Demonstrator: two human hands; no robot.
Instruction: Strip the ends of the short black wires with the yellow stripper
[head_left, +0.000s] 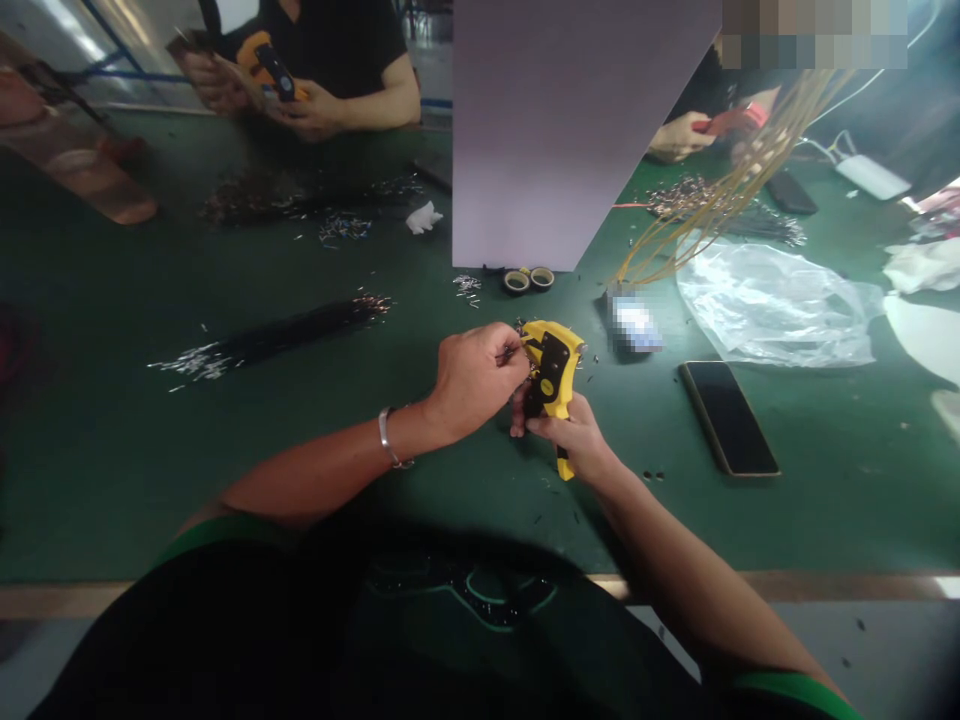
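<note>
My right hand [574, 432] is wrapped round the handles of a yellow and black wire stripper [555, 365], held upright over the table with its jaws toward my left hand. My left hand [480, 378] is closed in a pinch right at those jaws. Whatever its fingers hold is too small and too hidden to make out. To the left lies a bundle of black wires [292, 332], with silvery tips at one end and coppery tips at the other. Small pale terminals [466, 287] are scattered beyond my hands.
Two tape rolls [529, 281] sit at the foot of a pale upright panel [551, 130]. On the right are a phone [729, 418], a clear plastic bag [780, 305] and yellow wires [697, 225]. Across the green table [337, 500], co-workers' hands [319, 110] hold tools.
</note>
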